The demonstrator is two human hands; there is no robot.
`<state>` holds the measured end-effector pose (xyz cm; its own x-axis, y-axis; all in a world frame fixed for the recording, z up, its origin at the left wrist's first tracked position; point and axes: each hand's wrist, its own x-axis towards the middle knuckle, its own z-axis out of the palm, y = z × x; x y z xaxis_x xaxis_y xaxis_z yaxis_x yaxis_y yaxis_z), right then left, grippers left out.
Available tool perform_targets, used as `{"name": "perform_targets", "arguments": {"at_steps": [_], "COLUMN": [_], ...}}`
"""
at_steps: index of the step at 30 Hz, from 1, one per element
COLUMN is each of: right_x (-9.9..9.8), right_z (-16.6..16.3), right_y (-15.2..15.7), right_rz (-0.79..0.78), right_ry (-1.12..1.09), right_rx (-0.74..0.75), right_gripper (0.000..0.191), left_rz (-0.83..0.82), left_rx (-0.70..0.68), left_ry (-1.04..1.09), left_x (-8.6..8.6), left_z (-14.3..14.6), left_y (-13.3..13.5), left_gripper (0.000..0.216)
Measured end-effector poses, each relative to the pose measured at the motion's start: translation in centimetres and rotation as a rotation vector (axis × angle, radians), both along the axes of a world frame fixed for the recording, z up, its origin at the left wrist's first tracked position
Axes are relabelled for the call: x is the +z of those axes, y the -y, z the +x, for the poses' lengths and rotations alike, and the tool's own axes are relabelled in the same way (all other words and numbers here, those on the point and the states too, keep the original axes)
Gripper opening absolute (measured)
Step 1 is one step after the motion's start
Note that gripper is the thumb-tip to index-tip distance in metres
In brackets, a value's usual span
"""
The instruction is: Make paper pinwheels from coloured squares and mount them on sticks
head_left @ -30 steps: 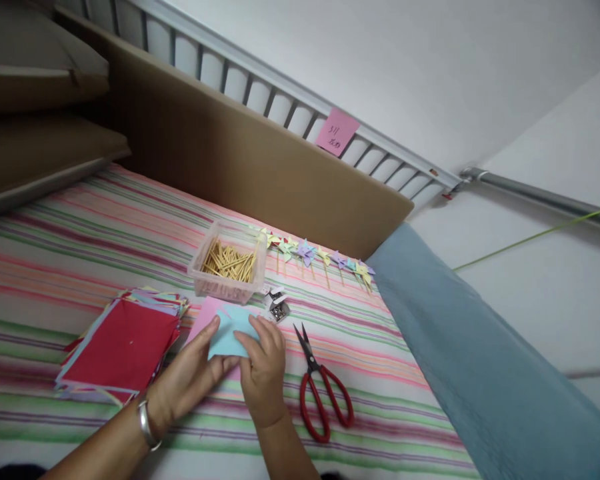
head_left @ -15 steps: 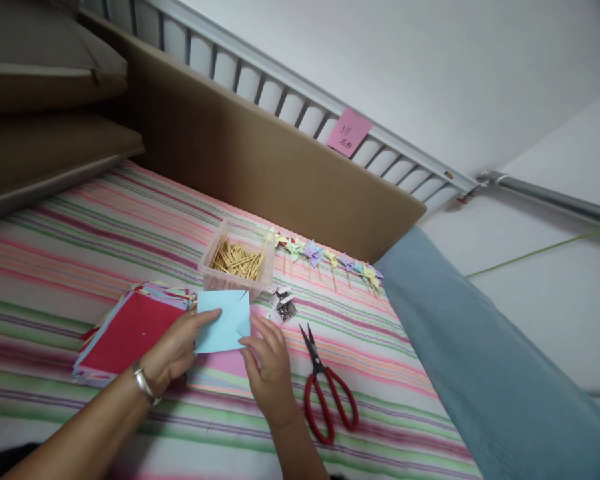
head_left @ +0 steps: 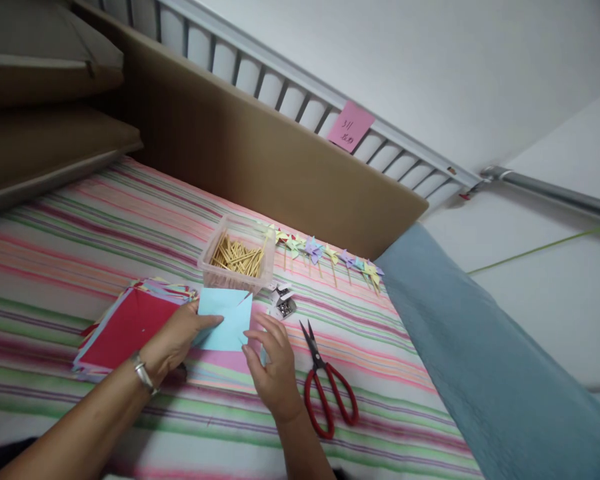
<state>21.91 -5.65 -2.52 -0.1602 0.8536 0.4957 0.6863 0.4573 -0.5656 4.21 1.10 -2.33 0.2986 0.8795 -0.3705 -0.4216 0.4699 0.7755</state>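
My left hand (head_left: 183, 337) grips a light blue paper square (head_left: 225, 313) at its left side, thumb lying on top. A short slit shows near the square's upper right corner. At the right edge, the thumb and fingertips of my right hand (head_left: 275, 367) pinch the paper near its lower right corner; a bit of light blue shows between them. Beneath the square lie pink and other pale sheets (head_left: 230, 360). Left of them sits a stack of coloured paper squares (head_left: 135, 323) with a red one on top. Red-handled scissors (head_left: 323, 380) rest with blades apart, right of my right hand.
Behind the paper stands a clear plastic box (head_left: 237, 283) of small wooden sticks. A small opened pack of metal pieces (head_left: 283, 301) is beside it. Several paper pinwheels (head_left: 313, 250) line up before a brown board (head_left: 280, 173). Striped cloth (head_left: 395, 407) covers the surface.
My right hand has shifted slightly right at the paper's edge. The bent lower right corner looks different now. My left hand keeps its hold, and the view has moved a little.
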Motion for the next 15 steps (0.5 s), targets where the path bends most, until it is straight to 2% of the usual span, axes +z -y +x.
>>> {"name": "perform_targets", "arguments": {"at_steps": [3,5,9,15], "right_x": [0.3,0.2,-0.5,-1.1], "right_z": [0.0,-0.2,-0.6,-0.7], "right_y": [0.2,0.2,0.1,-0.1], "right_rz": [-0.053,-0.069,-0.021,0.044], "right_ry": [0.061,0.095,0.105,0.052], "right_rx": [0.051,0.060,0.037,-0.027], "right_gripper": [0.038,0.040,0.031,0.019], "left_rz": [-0.014,-0.023,-0.003,0.037], "left_rx": [0.020,0.030,0.024,-0.062], "left_ry": [-0.015,-0.027,-0.030,0.005], "left_x": [-0.1,-0.1,-0.1,-0.1], "left_z": [-0.2,-0.3,-0.2,0.0], "left_y": [-0.2,-0.3,-0.2,0.2], "left_gripper": [0.041,0.040,0.040,0.037]}}
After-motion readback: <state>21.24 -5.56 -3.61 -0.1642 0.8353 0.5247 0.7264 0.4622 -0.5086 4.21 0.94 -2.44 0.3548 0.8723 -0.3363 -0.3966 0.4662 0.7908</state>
